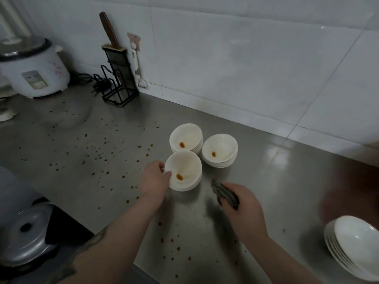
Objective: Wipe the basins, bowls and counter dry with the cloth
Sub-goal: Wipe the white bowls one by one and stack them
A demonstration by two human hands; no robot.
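Nearest, the right hand (243, 203) curls its grip around a bunched grey cloth (224, 193) just above the steel table (266, 171). To its left, the left hand (155, 177) pinches the rim of the near stack of white bowls (183, 171), thumb at its edge. Two more bowl stacks (219, 150) sit just beyond, each top bowl holding an orange-brown drop. Brown spots fleck the table to the left. A rice cooker (33, 68) and knife rack (119, 74) stand far left.

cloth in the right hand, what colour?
Grey: the cloth is bunched in the right hand. Shows in the head view, the only one.
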